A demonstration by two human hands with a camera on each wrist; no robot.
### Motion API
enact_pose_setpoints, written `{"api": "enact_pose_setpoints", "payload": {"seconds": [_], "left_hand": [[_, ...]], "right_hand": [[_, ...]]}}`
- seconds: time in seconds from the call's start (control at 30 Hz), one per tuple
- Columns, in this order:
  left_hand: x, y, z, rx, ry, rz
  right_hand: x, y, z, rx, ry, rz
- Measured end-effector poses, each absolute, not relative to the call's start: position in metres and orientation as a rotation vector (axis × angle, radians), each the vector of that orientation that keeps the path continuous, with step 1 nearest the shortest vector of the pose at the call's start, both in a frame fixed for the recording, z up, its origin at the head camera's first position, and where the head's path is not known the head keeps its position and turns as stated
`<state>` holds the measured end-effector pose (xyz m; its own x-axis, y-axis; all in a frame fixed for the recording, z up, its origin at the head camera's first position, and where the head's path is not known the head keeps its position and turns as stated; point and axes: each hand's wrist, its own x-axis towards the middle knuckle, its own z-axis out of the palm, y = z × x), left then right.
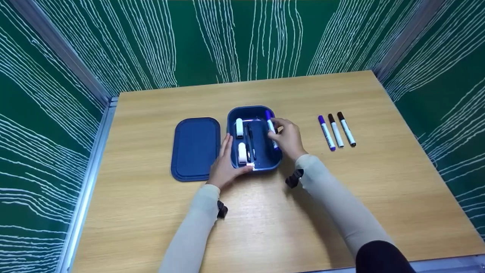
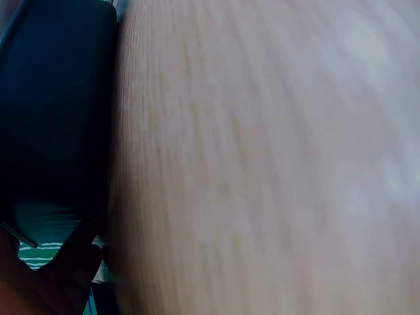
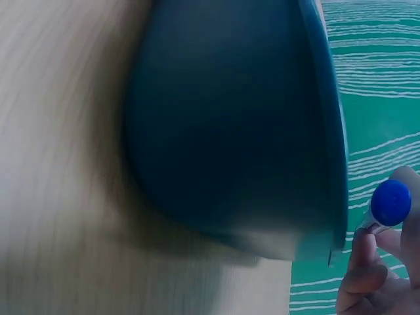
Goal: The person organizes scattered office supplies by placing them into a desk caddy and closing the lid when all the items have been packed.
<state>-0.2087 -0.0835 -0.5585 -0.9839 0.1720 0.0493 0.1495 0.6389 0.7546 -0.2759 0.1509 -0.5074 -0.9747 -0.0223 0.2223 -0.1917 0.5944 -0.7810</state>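
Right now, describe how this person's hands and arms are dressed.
The left hand and right hand wear no gloves. The left sleeve and right sleeve are pale grey, plain and wrist-length. A small black left wrist device and right wrist device show. A black covering appears farther up the right arm.

Purple-capped white marker (image 1: 270,124) held above open blue box (image 1: 263,143).

Right wrist view, tabletop (image 3: 59,151) blurred, box (image 3: 230,131) and right hand (image 3: 386,289) cut off
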Motion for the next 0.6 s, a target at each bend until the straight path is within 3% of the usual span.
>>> {"api": "enact_pose_setpoints", "payload": {"seconds": [0.6], "left_hand": [[-0.209,-0.084,-0.56,0.297,2.84,1.282]], "right_hand": [[-0.275,0.124,-0.511,0.169,-2.693,1.253]]}}
